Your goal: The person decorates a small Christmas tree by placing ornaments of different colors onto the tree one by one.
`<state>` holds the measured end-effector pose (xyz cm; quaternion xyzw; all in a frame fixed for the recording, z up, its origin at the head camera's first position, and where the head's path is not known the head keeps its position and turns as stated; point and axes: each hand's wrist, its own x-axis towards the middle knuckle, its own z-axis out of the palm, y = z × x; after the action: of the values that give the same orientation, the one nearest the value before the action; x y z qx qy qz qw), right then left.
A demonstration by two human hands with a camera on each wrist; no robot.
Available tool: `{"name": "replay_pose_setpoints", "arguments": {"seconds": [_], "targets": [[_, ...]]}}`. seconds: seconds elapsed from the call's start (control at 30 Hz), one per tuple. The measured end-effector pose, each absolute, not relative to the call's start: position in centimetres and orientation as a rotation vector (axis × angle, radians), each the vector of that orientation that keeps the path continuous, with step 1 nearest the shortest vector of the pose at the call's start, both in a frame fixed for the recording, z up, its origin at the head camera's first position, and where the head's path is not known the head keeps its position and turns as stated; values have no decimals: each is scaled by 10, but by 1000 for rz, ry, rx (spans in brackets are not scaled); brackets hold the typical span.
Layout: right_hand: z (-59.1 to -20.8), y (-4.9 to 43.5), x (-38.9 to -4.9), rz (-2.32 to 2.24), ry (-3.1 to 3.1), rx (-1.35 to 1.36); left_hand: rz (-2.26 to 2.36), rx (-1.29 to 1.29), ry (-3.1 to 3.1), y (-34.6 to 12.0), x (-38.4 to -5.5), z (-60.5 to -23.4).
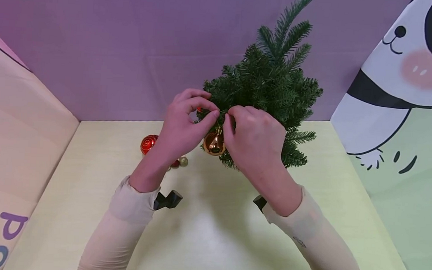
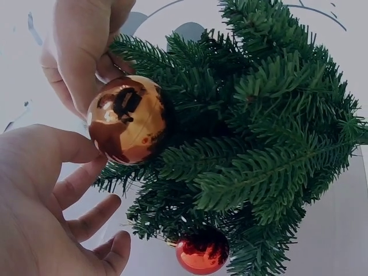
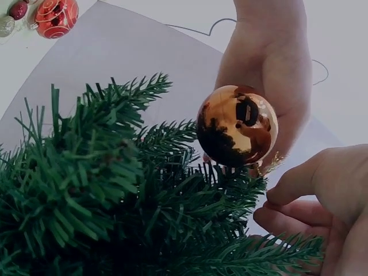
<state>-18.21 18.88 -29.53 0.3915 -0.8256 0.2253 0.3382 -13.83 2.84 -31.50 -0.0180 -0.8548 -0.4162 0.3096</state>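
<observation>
A shiny gold Christmas ball [image 1: 214,143] hangs at the left front of a small green artificial Christmas tree [image 1: 267,84]. A thin hanging string [image 1: 222,112] runs between the two hands just above it. My left hand [image 1: 188,123] pinches one side of that string between thumb and index finger, its other fingers spread loosely. With thumb and curled fingers, my right hand [image 1: 254,135] grips the other side, close against the branches. A red ball [image 2: 202,252] hangs lower on the tree in the left wrist view.
Left of the tree, a red ball with swirls [image 1: 148,144] lies on the pale table [image 1: 210,233], with several smaller balls [image 1: 183,161] partly behind the left forearm. A purple backdrop [image 1: 132,51] stands behind, and a panda-printed panel [image 1: 381,95] on the right.
</observation>
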Motion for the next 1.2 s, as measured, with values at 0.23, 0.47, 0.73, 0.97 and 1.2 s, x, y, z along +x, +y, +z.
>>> {"name": "replay_pose_setpoints", "arguments": {"seconds": [0.23, 0.47, 0.73, 0.97, 1.2], "targets": [[-291, 189, -181, 542, -2211, 1022, -1095, -50, -2268, 28, -141, -317], [-285, 186, -181, 475, -2273, 1036, -1076, -30, -2304, 25, -143, -316], [-284, 187, -182, 465, -2293, 1038, -1108, -58, -2295, 26, -146, -322], [-285, 186, -183, 438, -2357, 1013, -1123, -65, -2291, 25, -146, -328], [-285, 187, -184, 466, -2358, 1030, -1108, -103, -2291, 24, -143, -332]]}}
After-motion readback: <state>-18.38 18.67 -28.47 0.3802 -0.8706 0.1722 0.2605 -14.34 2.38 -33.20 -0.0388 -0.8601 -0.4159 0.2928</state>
